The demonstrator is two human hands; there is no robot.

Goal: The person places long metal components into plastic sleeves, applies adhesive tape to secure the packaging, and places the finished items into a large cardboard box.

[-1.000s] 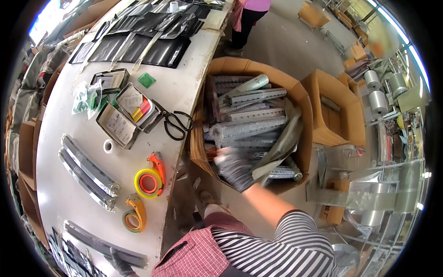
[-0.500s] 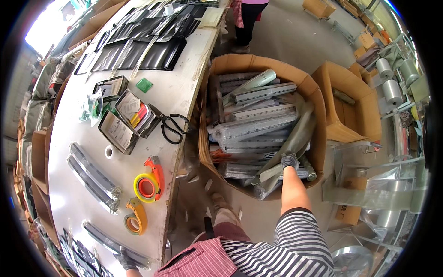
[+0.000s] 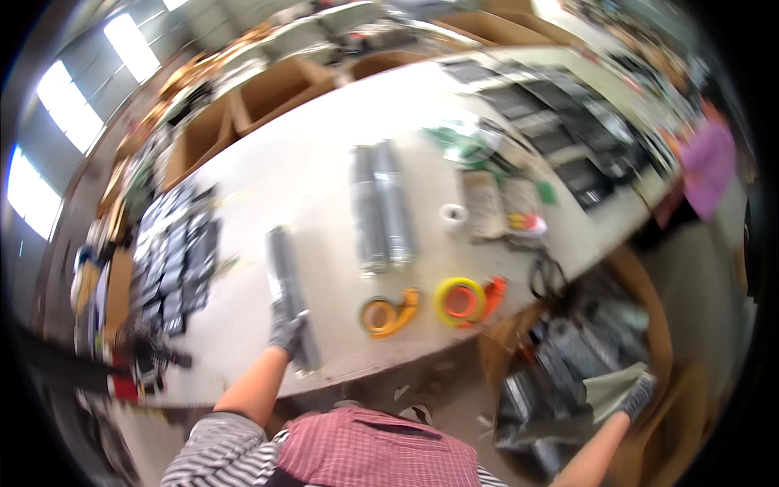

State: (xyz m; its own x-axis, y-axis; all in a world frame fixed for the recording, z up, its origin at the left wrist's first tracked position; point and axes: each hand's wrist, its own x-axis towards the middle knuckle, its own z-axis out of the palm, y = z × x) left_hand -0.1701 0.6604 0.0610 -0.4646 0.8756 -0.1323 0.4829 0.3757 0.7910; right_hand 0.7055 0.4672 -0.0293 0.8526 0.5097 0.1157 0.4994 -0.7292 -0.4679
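Observation:
My left hand (image 3: pixel 288 331), in a dark grey glove, is closed around the lower part of a long grey plastic-wrapped bundle (image 3: pixel 281 260) lying on the white table. To the right of it lie two similar wrapped bundles (image 3: pixel 381 207), side by side. My right hand (image 3: pixel 637 395), also gloved, reaches into a big cardboard box (image 3: pixel 661 325) beside the table. Its fingers are closed on the edge of a pale olive plastic sheet (image 3: pixel 608 390). Under the sheet, several plastic-wrapped bundles (image 3: pixel 584 345) fill the box; motion blur softens them.
On the table (image 3: pixel 316 170) are an orange-yellow tape dispenser (image 3: pixel 389 314), a red one with yellow tape (image 3: pixel 462 302), black scissors (image 3: pixel 548 276), a small white roll (image 3: pixel 453 214) and open boxes (image 3: pixel 484 203). Black packets (image 3: pixel 174 260) lie left. A person in purple (image 3: pixel 707 166) stands far right.
The view has swung left, toward the table. My left hand stays on its bundle, and my right hand remains at the sheet in the box.

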